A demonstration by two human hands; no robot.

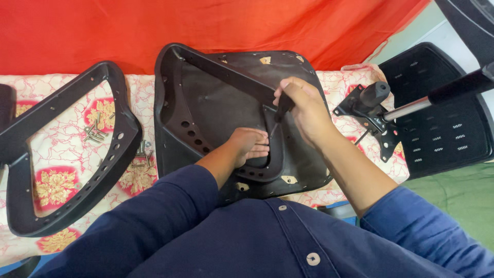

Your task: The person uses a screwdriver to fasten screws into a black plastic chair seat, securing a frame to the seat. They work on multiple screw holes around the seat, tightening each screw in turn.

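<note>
Left hand palm down, fingers flat and spread forward, forearm reaching in from lower left, right hand raised just beyond it, fingers curled in a closed grip, both arms in blue sleeves

A table covered by a flowered cloth carries a black chair seat at centre, a black frame at left, loose screws, and a metal bracket at right.

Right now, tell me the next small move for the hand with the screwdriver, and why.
Probably turn the screwdriver in place. The right hand grips its black handle with the tip down on the curved bracket atop the black seat pan, while the left hand steadies that bracket.
</note>
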